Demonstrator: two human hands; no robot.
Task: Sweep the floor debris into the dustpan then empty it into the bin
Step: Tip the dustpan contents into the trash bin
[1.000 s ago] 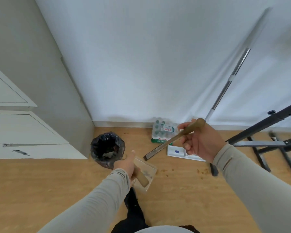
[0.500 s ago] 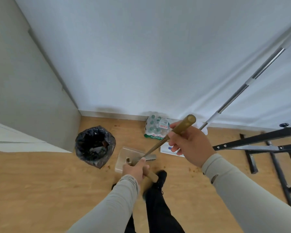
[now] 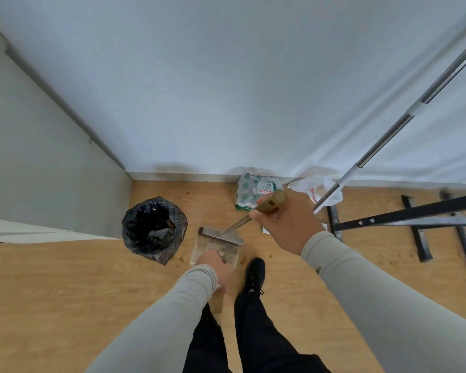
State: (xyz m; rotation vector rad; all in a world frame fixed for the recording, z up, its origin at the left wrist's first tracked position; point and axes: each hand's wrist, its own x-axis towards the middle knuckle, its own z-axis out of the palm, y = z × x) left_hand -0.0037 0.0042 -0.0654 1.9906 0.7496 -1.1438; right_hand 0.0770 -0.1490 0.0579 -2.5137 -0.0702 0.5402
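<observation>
Dustpan [image 3: 215, 249], pale and flat, now sits low over the wooden floor [image 3: 65, 292] just in front of the person's feet, where a second ago it was held up close beside the bin. Its wooden handle runs back toward the body, and the left hand [image 3: 215, 267] is clenched around that handle, covering the rear edge of the pan. The broom head [image 3: 221, 235], a narrow grey bar, has swung in from the right and now lies across the far edge of the pan, touching or nearly touching it; a second ago it hung in the air away from the pan. The right hand [image 3: 285, 222] grasps the tan grip at the top of the thin broom handle, which slants down and left to the bar. Judging from this, the person has gone back to gathering dirt, so the emptying step is not finished. Small brown crumbs [image 3: 180, 258] lie on the floor between the pan and the bin, with more scattered far to the right. The bin [image 3: 154, 230], lined with a black bag, stands just left of the pan, near but apart from it, against a grey cabinet [image 3: 38, 157]. A black shoe [image 3: 254, 273] is planted just right of the pan. Farther back, a pack of bottles [image 3: 253, 192] and a white plastic bag [image 3: 318, 189] rest against the wall, and a metal pole [image 3: 388, 135] leans above black frame legs [image 3: 414, 214].
</observation>
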